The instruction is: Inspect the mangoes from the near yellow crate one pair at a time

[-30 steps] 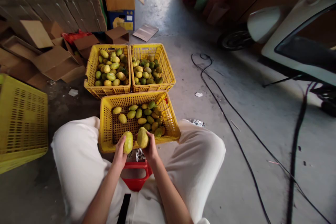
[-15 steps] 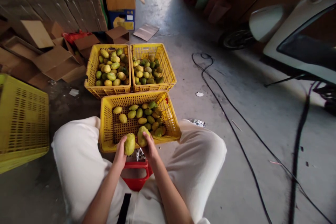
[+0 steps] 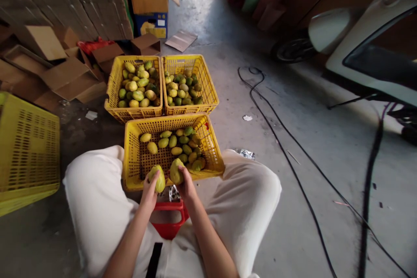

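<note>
My left hand (image 3: 149,193) is closed around a yellow-green papaya (image 3: 160,181), thumb across its upper side. In my right hand (image 3: 187,186) is a second papaya (image 3: 176,172), gripped from its right side. The two fruits are held side by side, slightly apart, above the near rim of a yellow plastic crate (image 3: 130,156). Inside that crate lie several loose papayas (image 3: 177,150), mostly toward its right side, and the left part of its mesh floor shows. My fingers under the fruits are partly hidden.
Two more yellow crates, the left (image 3: 112,91) and the right (image 3: 210,87), hold papayas just beyond. Another crate (image 3: 31,152) stands far left. Cardboard boxes (image 3: 70,76) lie behind it. A red stool (image 3: 169,229) is between my legs. Black cables (image 3: 280,139) and a scooter (image 3: 368,47) are right.
The papaya in my left hand has turned and tilted, with my thumb now higher on it. The right papaya has shifted slightly left and down. The crates stay put.
</note>
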Motion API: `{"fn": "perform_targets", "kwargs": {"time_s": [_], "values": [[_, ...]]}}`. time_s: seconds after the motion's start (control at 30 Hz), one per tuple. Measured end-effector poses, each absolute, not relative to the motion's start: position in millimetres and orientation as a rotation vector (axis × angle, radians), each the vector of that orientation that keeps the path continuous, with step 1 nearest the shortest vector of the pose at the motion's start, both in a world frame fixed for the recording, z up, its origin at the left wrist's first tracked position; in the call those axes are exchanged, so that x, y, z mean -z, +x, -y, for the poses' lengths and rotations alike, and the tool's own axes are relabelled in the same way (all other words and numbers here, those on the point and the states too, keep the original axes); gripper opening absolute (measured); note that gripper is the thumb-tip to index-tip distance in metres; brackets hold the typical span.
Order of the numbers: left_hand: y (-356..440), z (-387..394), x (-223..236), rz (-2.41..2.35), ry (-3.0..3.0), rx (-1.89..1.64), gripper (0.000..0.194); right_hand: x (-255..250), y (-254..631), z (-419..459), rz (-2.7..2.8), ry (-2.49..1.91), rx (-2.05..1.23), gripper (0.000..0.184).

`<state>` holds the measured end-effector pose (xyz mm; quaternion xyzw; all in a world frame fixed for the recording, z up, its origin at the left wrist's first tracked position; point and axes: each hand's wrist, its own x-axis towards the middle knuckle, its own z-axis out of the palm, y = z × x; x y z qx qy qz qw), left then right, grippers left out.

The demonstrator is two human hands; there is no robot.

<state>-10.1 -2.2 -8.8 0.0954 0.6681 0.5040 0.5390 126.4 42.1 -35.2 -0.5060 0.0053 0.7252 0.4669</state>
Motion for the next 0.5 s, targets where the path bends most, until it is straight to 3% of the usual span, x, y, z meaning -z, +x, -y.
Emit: {"fn": "perform_targets", "kwargs": {"time_s": [0.13, 0.3, 0.4, 0.5], "values": [[-14, 4, 1, -1.699, 0.330, -1.097, 0.032, 29, 127, -45, -0.039, -1.258, -1.673, 0.048], [-10, 3, 0, -1.707, 0.311, -1.109, 0.033, 23, 126, -49, -0.168, -1.352, -1.710, 0.035], [-7, 3, 1, -1.667, 0.194, -1.109, 0.023, 19, 125, -50, -0.240, -1.382, -1.786, 0.028], [-2, 0, 10, -1.579, 0.010, -1.133, 0.031, 16, 124, -50, -0.224, -1.367, -1.800, 0.026]]}}
